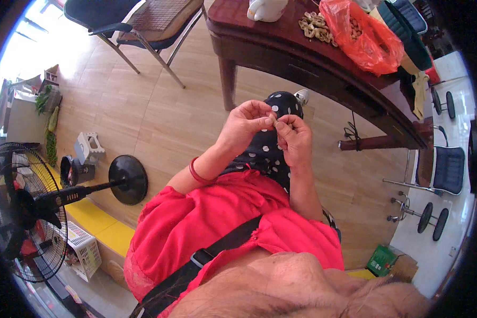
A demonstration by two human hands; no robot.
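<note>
My left hand (247, 124) and my right hand (296, 139) meet above my lap, over polka-dot trousers. The fingers of both are pinched together around a small pale-tan piece (274, 121) that looks like a peanut, mostly hidden by the fingertips. On the dark red wooden table (281, 46) ahead lies a heap of what look like split tan shells (316, 29). Beside the heap, a red plastic bag (379, 49) gapes, with small brownish pieces, apparently peanuts (356, 29), in its mouth.
A white ceramic pot (267, 9) stands at the table's far edge. Far left is a metal-framed chair (153, 26). A black standing fan (24, 212) and its round base (127, 179) are at my left, near a white basket (85, 249). At right lies a green box (381, 259).
</note>
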